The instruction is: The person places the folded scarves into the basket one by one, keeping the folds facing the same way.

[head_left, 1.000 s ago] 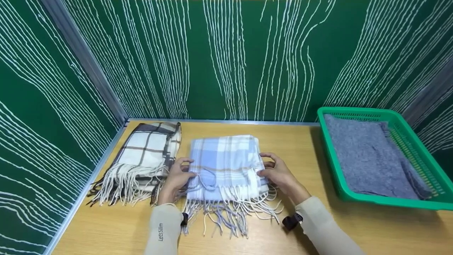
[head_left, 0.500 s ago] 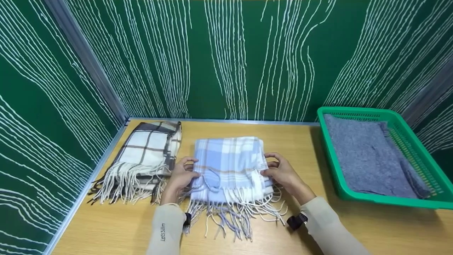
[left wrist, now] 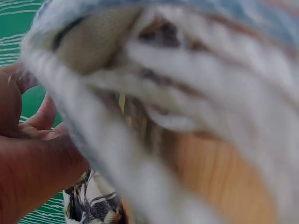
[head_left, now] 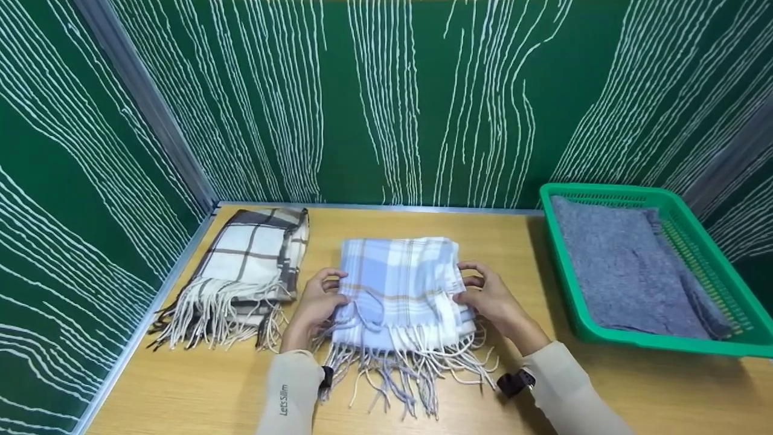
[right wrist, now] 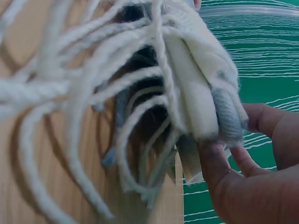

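A folded blue-and-white plaid scarf lies in the middle of the wooden table in the head view, its fringe spread toward the person. My left hand grips its left edge, thumb on top. On the opposite side my right hand holds the right edge with bent fingers. The right wrist view shows the layered scarf edge between thumb and fingers. Blurred white fringe fills much of the left wrist view, with the left thumb beside it.
A folded brown-and-white checked scarf with fringe lies on the left. At the right stands a green basket holding a folded grey cloth. Green panels with white lines close off the back and sides of the table.
Both hands have shifted right and slightly nearer the person, and the blue-and-white scarf has moved with them. The checked scarf and the basket stay where they were.
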`<action>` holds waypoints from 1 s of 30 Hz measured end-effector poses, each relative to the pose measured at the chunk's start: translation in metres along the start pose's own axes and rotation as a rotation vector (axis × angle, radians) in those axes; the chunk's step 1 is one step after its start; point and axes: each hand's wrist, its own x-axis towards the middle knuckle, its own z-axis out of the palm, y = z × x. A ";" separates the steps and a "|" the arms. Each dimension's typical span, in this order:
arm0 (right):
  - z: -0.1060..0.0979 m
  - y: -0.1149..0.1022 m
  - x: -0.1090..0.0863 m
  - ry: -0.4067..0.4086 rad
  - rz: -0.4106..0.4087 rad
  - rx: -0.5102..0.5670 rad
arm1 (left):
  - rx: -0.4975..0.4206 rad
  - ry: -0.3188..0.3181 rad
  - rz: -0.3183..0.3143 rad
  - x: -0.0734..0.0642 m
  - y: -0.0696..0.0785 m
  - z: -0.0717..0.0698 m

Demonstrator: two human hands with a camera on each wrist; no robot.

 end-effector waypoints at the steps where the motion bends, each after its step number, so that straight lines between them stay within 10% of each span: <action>1: -0.001 0.000 -0.001 0.003 -0.002 0.002 | 0.001 -0.004 -0.005 0.000 0.000 0.001; 30: -0.048 -0.033 -0.034 0.027 -0.085 -0.070 | -0.011 -0.098 0.022 -0.003 0.027 0.043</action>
